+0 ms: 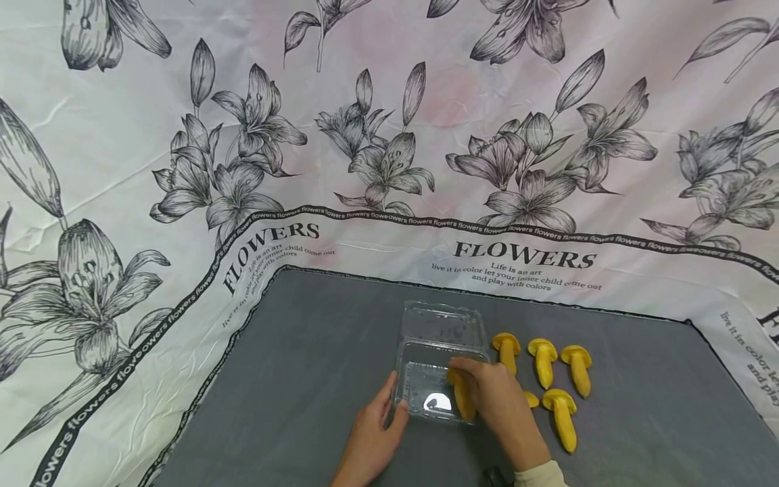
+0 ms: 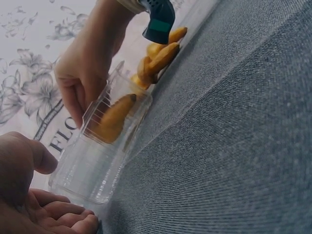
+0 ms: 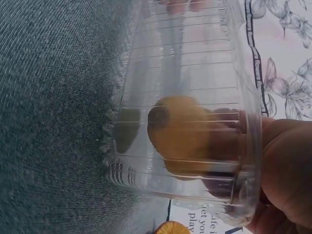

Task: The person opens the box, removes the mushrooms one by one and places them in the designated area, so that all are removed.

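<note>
A clear plastic clamshell box [image 1: 420, 389] lies on the grey cloth, its lid [image 1: 444, 326] folded back on the far side. My right hand [image 1: 496, 399] reaches into the right part of the box and holds a yellow mushroom [image 1: 464, 400] by its upper end. Through the box wall in the right wrist view, the mushroom's [image 3: 180, 134] dark-tipped end points at the camera. At the box's left side is my left hand [image 1: 374, 429], thumb and fingers spread apart around its near left corner. In the left wrist view the left hand's fingers [image 2: 63, 212] are loosely bent.
Several more yellow mushrooms lie right of the box, among them a front one [image 1: 561, 418], a far right one [image 1: 578, 368] and one [image 1: 531, 400] partly hidden by my right hand. Flower-printed white cloth [image 1: 389, 155] rises behind the grey cloth [image 1: 304, 365].
</note>
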Tool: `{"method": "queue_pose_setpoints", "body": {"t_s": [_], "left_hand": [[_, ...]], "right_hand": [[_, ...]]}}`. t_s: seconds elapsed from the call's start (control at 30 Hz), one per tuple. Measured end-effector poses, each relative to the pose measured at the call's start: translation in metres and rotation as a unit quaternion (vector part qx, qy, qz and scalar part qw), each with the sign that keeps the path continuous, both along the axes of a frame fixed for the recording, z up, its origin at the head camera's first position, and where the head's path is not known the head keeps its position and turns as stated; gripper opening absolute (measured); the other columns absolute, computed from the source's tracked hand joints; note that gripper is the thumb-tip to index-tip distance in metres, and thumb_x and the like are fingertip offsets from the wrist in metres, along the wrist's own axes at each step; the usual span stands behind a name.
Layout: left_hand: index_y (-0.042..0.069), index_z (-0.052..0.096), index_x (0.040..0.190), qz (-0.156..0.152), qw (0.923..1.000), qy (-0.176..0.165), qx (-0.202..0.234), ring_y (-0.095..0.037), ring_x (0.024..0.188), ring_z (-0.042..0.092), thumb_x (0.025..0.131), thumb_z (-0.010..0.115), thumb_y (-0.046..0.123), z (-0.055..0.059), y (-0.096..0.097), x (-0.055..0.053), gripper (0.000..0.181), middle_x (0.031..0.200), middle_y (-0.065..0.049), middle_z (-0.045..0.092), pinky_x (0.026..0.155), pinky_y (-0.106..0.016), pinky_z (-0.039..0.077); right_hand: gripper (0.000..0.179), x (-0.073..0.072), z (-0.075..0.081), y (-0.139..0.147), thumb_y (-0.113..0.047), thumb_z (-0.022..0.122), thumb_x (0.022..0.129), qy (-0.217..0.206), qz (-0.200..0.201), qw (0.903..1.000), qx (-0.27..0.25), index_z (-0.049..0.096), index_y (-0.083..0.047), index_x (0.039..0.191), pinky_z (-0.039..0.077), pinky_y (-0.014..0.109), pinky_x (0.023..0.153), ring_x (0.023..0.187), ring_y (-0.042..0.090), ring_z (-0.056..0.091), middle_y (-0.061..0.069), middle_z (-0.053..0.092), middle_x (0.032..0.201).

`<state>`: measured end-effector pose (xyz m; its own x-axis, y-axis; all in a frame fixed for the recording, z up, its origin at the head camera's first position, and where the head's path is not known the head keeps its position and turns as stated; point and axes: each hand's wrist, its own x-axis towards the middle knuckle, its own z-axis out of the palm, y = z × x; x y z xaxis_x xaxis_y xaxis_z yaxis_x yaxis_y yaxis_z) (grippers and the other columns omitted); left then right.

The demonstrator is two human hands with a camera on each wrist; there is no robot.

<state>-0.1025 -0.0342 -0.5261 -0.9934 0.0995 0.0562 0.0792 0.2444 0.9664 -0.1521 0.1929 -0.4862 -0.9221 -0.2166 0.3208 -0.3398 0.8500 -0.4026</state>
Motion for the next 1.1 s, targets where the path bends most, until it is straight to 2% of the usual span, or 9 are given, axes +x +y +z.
{"method": "queue_pose_setpoints", "body": {"t_s": [0.23,0.37,0.5,0.8,1.1], "left_hand": [[0.0,0.04,0.161,0.004,1.0,-0.002,-0.008,-0.034,0.147,0.047,0.109,0.061,0.025,0.001,0.001,0.002,0.061,0.161,-0.021,0.045,0.117,-0.044,0.044],[-0.001,0.041,0.161,0.001,1.0,0.003,-0.003,-0.035,0.148,0.046,0.109,0.061,0.024,0.001,0.002,0.002,0.061,0.162,-0.022,0.044,0.118,-0.044,0.043],[-0.002,0.04,0.161,-0.002,1.0,0.009,-0.002,-0.035,0.148,0.045,0.109,0.061,0.022,0.001,0.002,0.003,0.061,0.162,-0.023,0.044,0.118,-0.044,0.043],[-0.002,0.04,0.161,-0.007,0.9999,0.004,-0.007,-0.035,0.149,0.044,0.109,0.06,0.025,0.002,0.001,0.001,0.062,0.162,-0.023,0.044,0.118,-0.044,0.043],[-0.001,0.038,0.162,-0.007,1.0,-0.003,0.002,-0.035,0.15,0.043,0.109,0.06,0.025,0.001,0.001,-0.001,0.063,0.162,-0.024,0.042,0.119,-0.045,0.041]], "right_hand": [[0.031,0.002,0.0,0.003,0.004,0.082,0.088,0.051,0.008,0.9986,-0.015,0.083,-0.016,0.112,0.056,0.022,0.055,0.062,0.006,0.067,0.0,0.081,0.098],[0.033,0.003,0.0,0.005,0.004,0.082,0.087,0.09,0.0,0.9958,-0.021,0.083,-0.018,0.111,0.061,0.029,0.058,0.066,0.012,0.071,0.0,0.082,0.099],[0.034,0.003,0.0,0.007,0.006,0.08,0.089,0.113,-0.006,0.9931,-0.03,0.082,-0.019,0.112,0.065,0.037,0.064,0.082,0.02,0.078,0.001,0.081,0.109],[0.031,-0.002,0.003,0.013,0.009,0.079,0.089,0.163,0.003,0.9853,-0.05,0.082,-0.014,0.109,0.067,0.038,0.069,0.089,0.023,0.079,0.004,0.081,0.113],[0.03,-0.003,0.006,0.02,0.007,0.079,0.09,0.177,-0.006,0.9824,-0.059,0.082,-0.014,0.111,0.066,0.036,0.064,0.075,0.02,0.077,0.005,0.08,0.114]]}}
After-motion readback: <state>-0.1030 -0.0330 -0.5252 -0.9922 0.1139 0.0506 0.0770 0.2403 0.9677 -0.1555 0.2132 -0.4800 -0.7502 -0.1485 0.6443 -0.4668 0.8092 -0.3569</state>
